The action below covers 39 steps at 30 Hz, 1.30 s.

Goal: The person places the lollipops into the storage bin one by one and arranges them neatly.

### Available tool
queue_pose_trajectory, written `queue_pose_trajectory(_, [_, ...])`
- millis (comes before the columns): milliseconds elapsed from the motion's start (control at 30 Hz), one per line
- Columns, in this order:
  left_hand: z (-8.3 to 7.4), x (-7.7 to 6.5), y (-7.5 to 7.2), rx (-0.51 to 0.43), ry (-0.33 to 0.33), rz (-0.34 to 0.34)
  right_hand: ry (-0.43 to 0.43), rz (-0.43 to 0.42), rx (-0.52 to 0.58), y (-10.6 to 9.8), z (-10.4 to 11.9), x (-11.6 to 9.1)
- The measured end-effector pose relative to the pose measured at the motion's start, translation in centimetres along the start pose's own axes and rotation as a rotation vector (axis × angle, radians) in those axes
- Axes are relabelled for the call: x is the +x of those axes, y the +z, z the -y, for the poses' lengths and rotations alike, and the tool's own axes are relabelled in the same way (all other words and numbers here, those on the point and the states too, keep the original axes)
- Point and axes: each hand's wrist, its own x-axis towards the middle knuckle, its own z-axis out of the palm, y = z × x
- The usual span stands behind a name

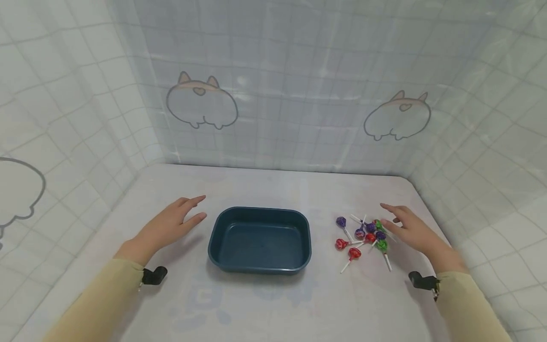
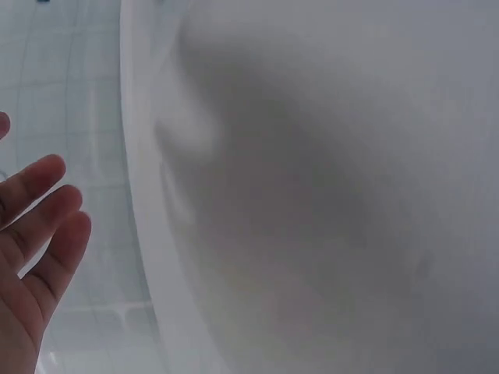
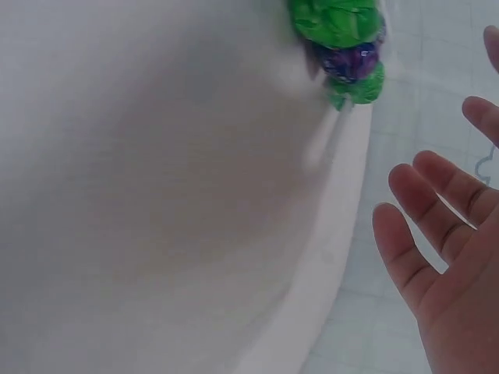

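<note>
My left hand (image 1: 168, 227) hovers to the left of a dark blue rectangular tray (image 1: 259, 271), its fingers extended and holding nothing. On the right, my right hand (image 1: 412, 232) is held beside a loose heap of lollipops, also with nothing in it. Wrappers in the heap are red, purple and green: a red lollipop (image 1: 354, 253) lies at the front, a purple lollipop (image 1: 341, 222) at the back left, and a green lollipop (image 1: 382, 246) nearest that hand. In the right wrist view a green-wrapped lollipop (image 3: 337, 22) shows at the top, apart from the relaxed fingers (image 3: 421, 199).
A pale cloth covers the table (image 1: 273, 313), with faint printed shapes at the front. Grid-patterned white curtains (image 1: 290, 95) with animal drawings hang behind the table and along both sides. Each wrist wears a small black camera mount (image 1: 155, 275).
</note>
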Motion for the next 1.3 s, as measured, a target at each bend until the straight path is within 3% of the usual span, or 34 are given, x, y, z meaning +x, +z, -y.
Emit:
queue_pose_trajectory(333, [-2.0,-0.4,2.0,-0.147,0.038,-0.007,0.011,-0.038,-0.011,1.2,-0.8,0.3])
queue_pose_trajectory(567, [-2.5,-0.7,3.0,-0.212,0.017,-0.013,0.035,-0.029,0.002,1.7,-0.4,0.8])
queue_pose_trajectory(833, [-3.0,-0.8,3.4,-0.283,0.034,-0.012,0.086,0.012,0.034,2.0,-0.4,1.1])
queue_pose_trajectory(1100, [-3.1,-0.6,3.8,-0.331,0.033,0.008,0.048,0.011,0.056,2.1,-0.5,1.7])
queue_pose_trajectory(1300, [-2.9,-0.4,3.8,-0.405,0.026,0.017,0.069,0.055,0.032,1.9,-0.3,2.0])
